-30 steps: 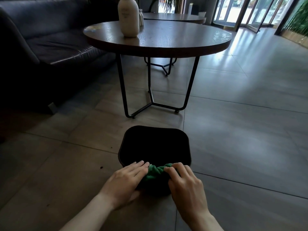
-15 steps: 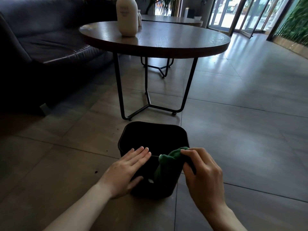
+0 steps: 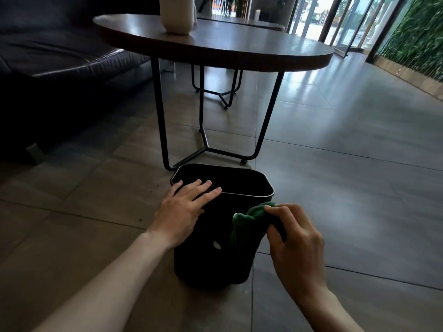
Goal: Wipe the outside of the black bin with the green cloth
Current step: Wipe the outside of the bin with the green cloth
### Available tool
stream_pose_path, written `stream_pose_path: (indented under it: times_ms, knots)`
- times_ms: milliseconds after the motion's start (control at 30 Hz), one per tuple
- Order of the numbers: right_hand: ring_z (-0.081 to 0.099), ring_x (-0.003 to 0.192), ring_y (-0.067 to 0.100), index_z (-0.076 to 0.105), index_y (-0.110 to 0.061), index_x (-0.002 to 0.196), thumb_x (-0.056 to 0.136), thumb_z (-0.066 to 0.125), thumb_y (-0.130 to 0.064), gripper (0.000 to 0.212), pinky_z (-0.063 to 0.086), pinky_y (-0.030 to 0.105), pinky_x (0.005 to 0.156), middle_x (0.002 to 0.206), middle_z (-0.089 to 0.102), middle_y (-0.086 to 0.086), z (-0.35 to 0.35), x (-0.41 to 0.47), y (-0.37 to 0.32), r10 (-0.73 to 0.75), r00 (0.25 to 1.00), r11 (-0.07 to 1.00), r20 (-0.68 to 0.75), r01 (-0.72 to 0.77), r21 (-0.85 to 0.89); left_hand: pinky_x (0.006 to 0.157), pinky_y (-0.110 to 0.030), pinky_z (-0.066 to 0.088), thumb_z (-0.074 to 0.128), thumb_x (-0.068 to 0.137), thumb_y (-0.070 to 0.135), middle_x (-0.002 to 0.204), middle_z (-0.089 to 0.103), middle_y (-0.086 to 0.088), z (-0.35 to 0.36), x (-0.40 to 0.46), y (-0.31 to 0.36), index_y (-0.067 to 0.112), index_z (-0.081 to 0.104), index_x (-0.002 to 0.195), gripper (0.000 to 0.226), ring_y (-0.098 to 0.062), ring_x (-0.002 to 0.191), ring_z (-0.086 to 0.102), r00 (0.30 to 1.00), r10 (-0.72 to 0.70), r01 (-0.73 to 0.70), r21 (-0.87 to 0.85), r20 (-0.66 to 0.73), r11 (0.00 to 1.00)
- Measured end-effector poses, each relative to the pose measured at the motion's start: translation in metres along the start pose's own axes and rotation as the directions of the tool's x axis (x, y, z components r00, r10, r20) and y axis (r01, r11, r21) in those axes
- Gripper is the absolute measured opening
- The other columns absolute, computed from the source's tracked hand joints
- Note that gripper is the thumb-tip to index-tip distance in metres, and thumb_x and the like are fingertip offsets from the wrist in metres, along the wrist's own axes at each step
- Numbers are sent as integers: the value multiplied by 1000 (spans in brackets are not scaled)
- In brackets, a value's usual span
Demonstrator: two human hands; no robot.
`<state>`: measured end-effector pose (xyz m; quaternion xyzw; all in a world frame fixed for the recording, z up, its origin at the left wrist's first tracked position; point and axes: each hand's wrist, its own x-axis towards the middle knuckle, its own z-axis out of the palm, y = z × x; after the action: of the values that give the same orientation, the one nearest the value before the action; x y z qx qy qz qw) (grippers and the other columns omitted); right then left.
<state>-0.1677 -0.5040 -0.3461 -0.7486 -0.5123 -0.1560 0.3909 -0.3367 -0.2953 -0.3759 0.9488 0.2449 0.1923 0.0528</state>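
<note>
The black bin (image 3: 211, 259) stands upright, mouth up; the left hand (image 3: 182, 209) rests flat-fingered on its rim while the right hand (image 3: 294, 238) pinches the green cloth (image 3: 244, 224) hanging down its side.

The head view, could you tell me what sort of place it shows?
Probably a lobby or lounge: a dark leather sofa, round tables on a tiled floor, and tall glass doors.

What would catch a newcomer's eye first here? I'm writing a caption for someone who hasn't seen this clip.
The black bin on the tiled floor at bottom centre, with both hands on it. The left hand lies flat over its near-left rim, and the right hand pinches the green cloth, bunched against the bin's near side. Behind stands a round wooden table with a cream bottle on it.
</note>
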Motion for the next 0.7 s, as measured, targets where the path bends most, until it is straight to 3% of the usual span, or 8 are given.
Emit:
stream_pose_path:
  times_ms: [133,233,300,567,700]
  knots:
    - [64,81,20,72,-13,106,84,76,3,28,55,37,63,103,64,-3,10,-10,1,39,999,999,-14,-39,-8,113,-36,38,59,100,26,146,56,12,-4,10,5,41,53,142,45,-11,135,52,994,-36,27,-90,-99,996]
    - [65,81,19,72,-14,106,84,76,1,27,55,35,62,103,64,-3,13,-12,-2,31,1000,999,3,-31,-18,89,-36,56,64,96,26,124,71,12,-10,10,12,35,67,129,33,-13,112,69,993,-28,7,-183,-112,983]
    - [65,82,19,72,-14,106,85,75,2,27,55,35,62,103,64,-3,13,-9,-5,32,999,999,0,-32,-17,82,-34,59,69,93,24,117,75,12,-13,11,12,32,72,122,30,-13,105,72,994,-10,-14,-217,-108,976]
    - [65,84,20,71,-12,108,86,74,1,26,57,38,63,106,65,-1,0,3,-11,-6,1000,1000,-20,6,-26,86,-24,55,68,93,23,108,76,16,-19,15,20,35,76,113,24,-7,101,72,996,-38,9,-315,-86,949]
    - [65,85,22,72,-10,108,87,73,2,24,57,40,64,105,65,2,-5,5,-11,-18,999,1000,-37,17,-27,88,-28,56,69,92,22,106,76,17,-27,19,23,36,76,110,24,-5,100,72,993,-67,30,-357,-94,934]
